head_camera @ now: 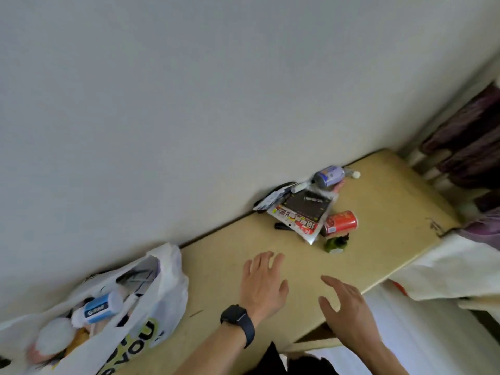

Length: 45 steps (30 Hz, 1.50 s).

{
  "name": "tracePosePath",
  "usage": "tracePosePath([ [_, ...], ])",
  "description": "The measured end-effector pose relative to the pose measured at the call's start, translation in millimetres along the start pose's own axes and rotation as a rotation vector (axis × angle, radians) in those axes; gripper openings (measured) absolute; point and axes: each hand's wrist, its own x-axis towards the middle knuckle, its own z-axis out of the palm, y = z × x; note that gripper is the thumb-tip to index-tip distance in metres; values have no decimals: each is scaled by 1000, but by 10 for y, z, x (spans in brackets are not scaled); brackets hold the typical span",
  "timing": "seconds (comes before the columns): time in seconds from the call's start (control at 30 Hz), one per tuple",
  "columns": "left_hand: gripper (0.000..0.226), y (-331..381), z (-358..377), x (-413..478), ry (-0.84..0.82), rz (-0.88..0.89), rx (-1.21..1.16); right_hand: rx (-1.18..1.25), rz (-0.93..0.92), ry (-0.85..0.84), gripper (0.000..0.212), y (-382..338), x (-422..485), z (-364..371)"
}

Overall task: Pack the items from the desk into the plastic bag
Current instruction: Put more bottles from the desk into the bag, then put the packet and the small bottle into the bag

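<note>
Left hand (pixel 263 280) and right hand (pixel 343 307) hover spread and empty over the bench (pixel 378 201), ready to gather more. The red can (pixel 341 222) and snack packet (pixel 303 212) lie clustered well right of the plastic bag (pixel 167 293), whose mouth gapes to receive them.

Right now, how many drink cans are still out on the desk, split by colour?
Red can: 1
Blue-and-silver can: 1
Total: 2
Both lie on their sides beside the snack packet.
</note>
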Motion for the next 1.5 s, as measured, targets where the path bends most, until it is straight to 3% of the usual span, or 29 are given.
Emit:
tracePosePath([
  [0.1,61,350,157,446,-140,-142,-203,23,133,2,54,417,432,-184],
  [0.2,70,556,221,934,-256,-543,-741,97,239,-11,68,663,880,-312],
  [0.33,69,604,219,1434,-118,-827,-1073,194,289,-107,76,811,1400,-336],
  [0.47,42,495,238,1694,-17,-931,-1190,210,268,-236,76,882,1740,-175],
  [0.63,26,451,248,1770,-7,-941,-1253,206,254,-200,55,896,1884,-45],
  [0.77,23,530,97,1777,46,-809,-1257,205,271,-160,49,891,1825,-98],
  [0.93,17,645,-387,1606,209,-665,-1414,465,477,-109,54,962,1554,-218],
  [1.1,11,549,-827,1189,291,-606,-1457,1051,514,-78,24,658,1279,-388],
  [1.23,19,324,-1155,718,267,-554,-1376,1137,410,-59,7,178,1141,-540],
  [1.37,21,-111,-1429,191,209,-507,-1197,899,141,-58,31,-454,965,-614],
  [1.5,20,-611,-1684,-383,103,-507,-1248,653,-150,-202,26,-1148,695,-450],
])
